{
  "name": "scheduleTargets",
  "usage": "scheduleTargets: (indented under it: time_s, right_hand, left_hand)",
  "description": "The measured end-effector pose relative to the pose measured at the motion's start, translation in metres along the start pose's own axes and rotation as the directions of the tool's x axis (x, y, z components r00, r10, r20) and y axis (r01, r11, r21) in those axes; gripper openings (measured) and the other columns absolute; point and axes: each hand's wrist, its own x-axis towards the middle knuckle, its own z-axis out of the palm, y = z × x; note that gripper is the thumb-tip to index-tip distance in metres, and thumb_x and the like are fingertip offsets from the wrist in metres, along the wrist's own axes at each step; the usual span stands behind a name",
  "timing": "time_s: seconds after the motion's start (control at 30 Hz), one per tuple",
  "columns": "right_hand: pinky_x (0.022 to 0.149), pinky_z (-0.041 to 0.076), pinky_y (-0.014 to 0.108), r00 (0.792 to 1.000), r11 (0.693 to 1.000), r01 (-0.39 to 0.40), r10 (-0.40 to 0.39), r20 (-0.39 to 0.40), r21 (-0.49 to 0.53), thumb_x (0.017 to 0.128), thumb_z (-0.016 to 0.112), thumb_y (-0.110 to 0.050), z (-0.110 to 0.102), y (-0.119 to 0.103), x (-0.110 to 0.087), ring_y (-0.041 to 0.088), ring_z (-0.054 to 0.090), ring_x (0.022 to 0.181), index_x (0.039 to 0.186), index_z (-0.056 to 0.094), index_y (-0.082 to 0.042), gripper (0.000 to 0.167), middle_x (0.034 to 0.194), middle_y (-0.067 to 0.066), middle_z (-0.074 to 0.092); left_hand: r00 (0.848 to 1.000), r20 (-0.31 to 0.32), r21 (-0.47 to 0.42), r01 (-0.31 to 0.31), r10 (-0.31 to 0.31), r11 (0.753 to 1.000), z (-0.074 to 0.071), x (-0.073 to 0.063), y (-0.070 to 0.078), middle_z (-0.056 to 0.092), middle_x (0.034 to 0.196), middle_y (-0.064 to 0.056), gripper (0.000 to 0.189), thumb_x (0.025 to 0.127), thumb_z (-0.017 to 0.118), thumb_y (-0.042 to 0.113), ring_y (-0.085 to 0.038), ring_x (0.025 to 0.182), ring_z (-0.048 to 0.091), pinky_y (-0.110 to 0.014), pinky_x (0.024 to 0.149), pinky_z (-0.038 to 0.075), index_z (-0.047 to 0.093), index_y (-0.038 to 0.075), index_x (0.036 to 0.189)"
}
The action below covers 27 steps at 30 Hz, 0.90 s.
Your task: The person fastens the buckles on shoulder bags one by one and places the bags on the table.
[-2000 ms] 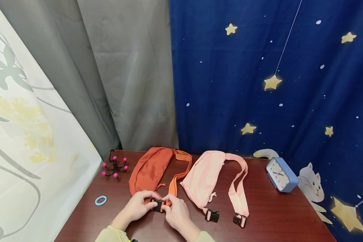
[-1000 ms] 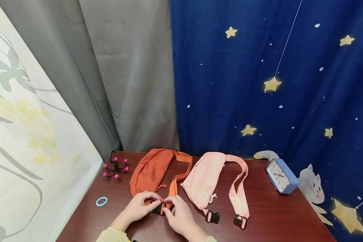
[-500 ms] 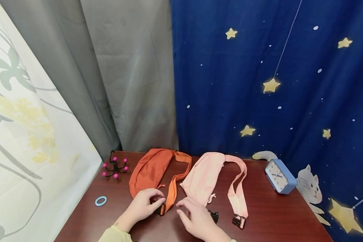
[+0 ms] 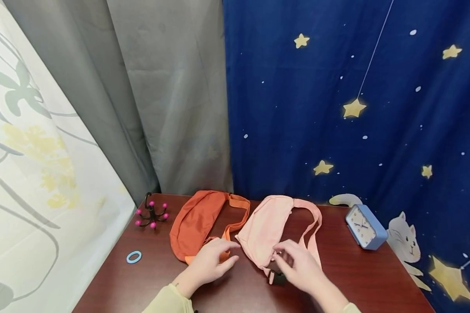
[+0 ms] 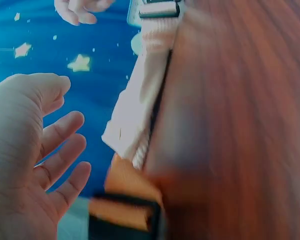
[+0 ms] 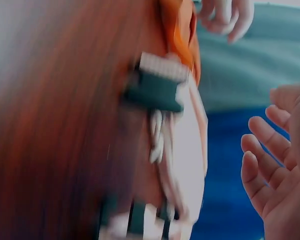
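A red-orange waist bag (image 4: 197, 224) with an orange strap lies on the table, and a pink waist bag (image 4: 263, 226) lies right of it. My left hand (image 4: 209, 263), fingers loosely spread and holding nothing, is over the front end of the orange bag. That bag's black buckle (image 5: 122, 222) shows fastened to orange webbing in the left wrist view. My right hand (image 4: 301, 267) hovers empty beside the pink bag's black buckle (image 4: 278, 278), partly covering it. In the right wrist view this buckle half (image 6: 155, 90) is blurred, and another black buckle half (image 6: 135, 220) appears below.
A black hook rack with pink tips (image 4: 152, 215) and a light-blue ring (image 4: 134, 257) are at the left of the brown table (image 4: 360, 278). A blue clock (image 4: 365, 227) stands at the back right. Curtains hang behind and at the left.
Both hands were on the orange bag's black buckle. First the right hand let go and moved right to the pink bag's buckle; then the left let go and shifted right.
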Motion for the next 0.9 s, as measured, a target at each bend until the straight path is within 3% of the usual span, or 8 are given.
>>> scheduleTargets:
  time_s: [0.17, 0.27, 0.4, 0.53, 0.63, 0.73, 0.83, 0.9]
  right_hand:
    - [0.069, 0.054, 0.022, 0.970, 0.973, -0.228, 0.231, 0.077, -0.045, 0.098, 0.085, -0.025, -0.034, 0.036, -0.016, -0.005, 0.058, 0.080, 0.115, 0.076, -0.035, 0.022, 0.095, -0.022, 0.067]
    - [0.070, 0.052, 0.024, 0.948, 0.951, -0.299, 0.305, 0.088, -0.077, 0.099, 0.084, -0.031, -0.049, 0.054, -0.028, -0.003, 0.057, 0.080, 0.116, 0.079, -0.031, 0.018, 0.093, -0.022, 0.066]
    - [0.070, 0.047, 0.026, 0.965, 0.966, -0.241, 0.248, 0.080, -0.089, 0.095, 0.087, -0.025, -0.061, 0.070, -0.049, 0.006, 0.057, 0.080, 0.117, 0.081, -0.023, 0.023, 0.093, -0.017, 0.070]
    - [0.078, 0.051, 0.028, 0.970, 0.984, -0.173, 0.177, 0.166, -0.041, 0.093, 0.089, -0.022, -0.068, 0.079, -0.067, 0.011, 0.062, 0.092, 0.124, 0.079, -0.023, 0.034, 0.115, -0.009, 0.078]
    - [0.082, 0.052, 0.029, 0.942, 0.979, -0.205, 0.195, 0.274, 0.005, 0.093, 0.090, -0.028, -0.074, 0.084, -0.076, 0.009, 0.064, 0.100, 0.130, 0.077, -0.024, 0.040, 0.125, -0.005, 0.078]
    - [0.085, 0.053, 0.029, 0.893, 0.965, -0.258, 0.216, 0.395, 0.055, 0.093, 0.089, -0.032, -0.079, 0.088, -0.079, 0.003, 0.063, 0.108, 0.134, 0.075, -0.022, 0.044, 0.130, -0.001, 0.077]
    - [0.083, 0.053, 0.027, 0.850, 0.942, -0.301, 0.196, 0.489, 0.147, 0.095, 0.088, -0.029, -0.080, 0.093, -0.078, 0.001, 0.064, 0.107, 0.135, 0.076, -0.016, 0.044, 0.133, 0.006, 0.077]
    - [0.081, 0.054, 0.026, 0.838, 0.922, -0.322, 0.173, 0.518, 0.214, 0.095, 0.088, -0.025, -0.079, 0.096, -0.078, 0.003, 0.065, 0.103, 0.132, 0.077, -0.012, 0.041, 0.131, 0.010, 0.078]
  left_hand:
    - [0.997, 0.041, -0.021, -0.059, 0.059, 0.998, 0.011, 0.020, 0.018, 0.078, 0.130, 0.007, 0.036, 0.105, 0.076, 0.035, -0.012, 0.119, 0.072, -0.041, 0.104, 0.060, 0.074, 0.022, 0.138]
    - [0.995, 0.056, -0.055, -0.082, 0.085, 0.995, 0.020, 0.033, 0.028, 0.078, 0.132, 0.006, 0.037, 0.106, 0.074, 0.033, -0.013, 0.122, 0.073, -0.040, 0.106, 0.060, 0.072, 0.020, 0.141]
    - [0.991, 0.085, -0.097, -0.098, 0.106, 0.990, 0.039, 0.047, 0.040, 0.080, 0.132, 0.001, 0.040, 0.107, 0.072, 0.030, -0.015, 0.114, 0.075, -0.035, 0.102, 0.061, 0.070, 0.016, 0.144]
    - [0.983, 0.109, -0.108, -0.134, 0.146, 0.985, 0.057, 0.053, 0.051, 0.081, 0.128, 0.000, 0.040, 0.106, 0.073, 0.030, -0.014, 0.118, 0.074, -0.031, 0.104, 0.059, 0.071, 0.016, 0.143]
    - [0.979, 0.119, -0.124, -0.150, 0.165, 0.981, 0.066, 0.053, 0.055, 0.081, 0.125, 0.001, 0.039, 0.106, 0.073, 0.031, -0.012, 0.121, 0.073, -0.031, 0.108, 0.057, 0.071, 0.019, 0.144]
    - [0.977, 0.140, -0.169, -0.138, 0.162, 0.976, 0.071, 0.049, 0.056, 0.082, 0.124, 0.000, 0.040, 0.107, 0.073, 0.030, -0.010, 0.116, 0.075, -0.029, 0.105, 0.058, 0.071, 0.021, 0.145]
    - [0.973, 0.161, -0.197, -0.131, 0.164, 0.972, 0.073, 0.047, 0.056, 0.082, 0.122, -0.001, 0.038, 0.106, 0.073, 0.029, -0.010, 0.111, 0.076, -0.026, 0.103, 0.058, 0.072, 0.021, 0.143]
    - [0.969, 0.174, -0.207, -0.141, 0.178, 0.968, 0.074, 0.047, 0.056, 0.083, 0.119, 0.000, 0.037, 0.106, 0.074, 0.030, -0.010, 0.108, 0.075, -0.024, 0.103, 0.057, 0.073, 0.019, 0.141]
